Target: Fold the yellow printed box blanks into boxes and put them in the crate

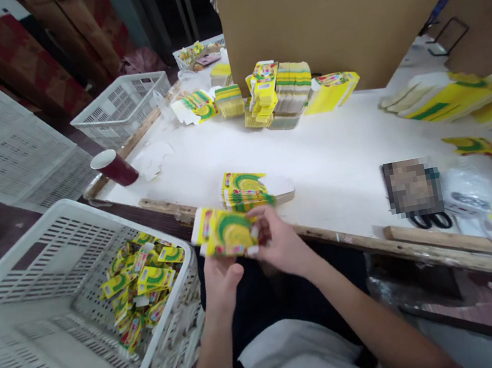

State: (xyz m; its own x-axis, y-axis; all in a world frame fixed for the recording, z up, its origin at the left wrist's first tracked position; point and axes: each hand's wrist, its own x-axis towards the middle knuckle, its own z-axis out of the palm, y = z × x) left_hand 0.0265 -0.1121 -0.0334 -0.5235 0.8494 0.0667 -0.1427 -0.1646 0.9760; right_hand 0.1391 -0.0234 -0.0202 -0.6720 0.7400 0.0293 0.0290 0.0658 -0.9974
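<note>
A yellow and green carton [230, 232] is held between both hands over the table's front edge, its white flaps sticking out at the left. My left hand [222, 280] grips it from below, thumb pointing right. At its right end, the fingers of my right hand [279, 241] are closed on the flaps; motion blurs them a little. Just behind lies a stack of flat cartons [246, 187] of the same print. To the left, a white plastic crate [65, 212] holds several folded yellow cartons [148, 277].
Bundles of flat cartons [289, 90] stand at the back against a large brown cardboard sheet [292, 11]. A dark red cup [117, 168] is at the table's left corner. More cartons [445, 98] lie at right, near a clear plastic bag [470, 189]. Another crate [123, 110] stands behind.
</note>
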